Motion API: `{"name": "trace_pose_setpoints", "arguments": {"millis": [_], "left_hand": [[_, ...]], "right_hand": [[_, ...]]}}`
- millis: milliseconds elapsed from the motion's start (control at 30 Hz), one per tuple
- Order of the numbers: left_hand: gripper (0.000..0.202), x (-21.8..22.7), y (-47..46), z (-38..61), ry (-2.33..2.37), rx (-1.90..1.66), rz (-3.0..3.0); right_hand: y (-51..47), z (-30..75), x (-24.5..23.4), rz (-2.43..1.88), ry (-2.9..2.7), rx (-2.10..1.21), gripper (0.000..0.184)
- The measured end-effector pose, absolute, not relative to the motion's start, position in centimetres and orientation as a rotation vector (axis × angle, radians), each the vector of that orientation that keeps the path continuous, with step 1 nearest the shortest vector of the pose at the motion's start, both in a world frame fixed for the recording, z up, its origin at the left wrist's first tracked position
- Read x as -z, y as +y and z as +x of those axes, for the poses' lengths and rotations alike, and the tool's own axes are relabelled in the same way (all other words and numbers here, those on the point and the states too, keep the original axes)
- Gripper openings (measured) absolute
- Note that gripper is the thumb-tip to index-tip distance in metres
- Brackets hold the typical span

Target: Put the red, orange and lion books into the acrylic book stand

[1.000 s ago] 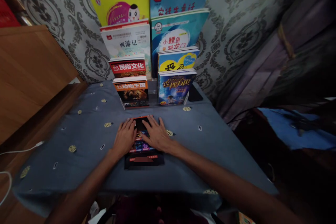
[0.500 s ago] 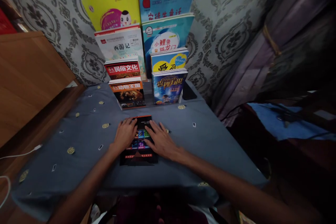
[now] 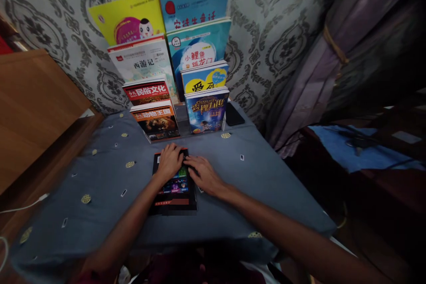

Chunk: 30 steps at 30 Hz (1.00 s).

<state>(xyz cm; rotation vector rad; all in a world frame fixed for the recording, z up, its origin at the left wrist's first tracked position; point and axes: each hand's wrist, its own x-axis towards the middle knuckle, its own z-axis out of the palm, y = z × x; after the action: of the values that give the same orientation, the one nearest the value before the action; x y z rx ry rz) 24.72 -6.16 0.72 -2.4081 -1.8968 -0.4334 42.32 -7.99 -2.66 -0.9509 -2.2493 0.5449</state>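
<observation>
A black book (image 3: 175, 199) with rows of small coloured pictures lies flat on the cloth-covered table. My left hand (image 3: 170, 159) rests palm down over its upper part, fingers stretched toward the top edge. At the upper right edge of the same book is my right hand (image 3: 203, 173), its fingers extended and touching the corner, the thumb lower along the side. Just beyond stand upright books: one with a lion cover (image 3: 156, 122) on the left and a dark blue one (image 3: 207, 111) on the right.
Behind these, taller books rise in two columns, including a yellow one (image 3: 129, 15) and a teal one (image 3: 199, 42), against the patterned wall. A black phone (image 3: 234, 113) lies right of the rack. A wooden panel (image 3: 36, 102) is at left, a tied curtain (image 3: 309, 75) at right.
My left hand has moved up and rightward over the book's top. My right hand has drawn off the cover to its right edge. The view has shifted slightly.
</observation>
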Motion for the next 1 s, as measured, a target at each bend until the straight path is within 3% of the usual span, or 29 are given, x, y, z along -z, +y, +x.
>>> {"name": "trace_pose_setpoints", "arguments": {"millis": [567,1000], "left_hand": [[0.021,0.8,-5.0,23.6,-1.978,0.864,-2.514],[0.021,0.8,-5.1,23.5,-1.916,0.919,-2.529]], "right_hand": [[-7.4,42.3,2.4,-0.910,-2.193,-0.600,0.033],[-6.5,42.0,2.6,-0.937,-2.304,-0.478,0.036]]}}
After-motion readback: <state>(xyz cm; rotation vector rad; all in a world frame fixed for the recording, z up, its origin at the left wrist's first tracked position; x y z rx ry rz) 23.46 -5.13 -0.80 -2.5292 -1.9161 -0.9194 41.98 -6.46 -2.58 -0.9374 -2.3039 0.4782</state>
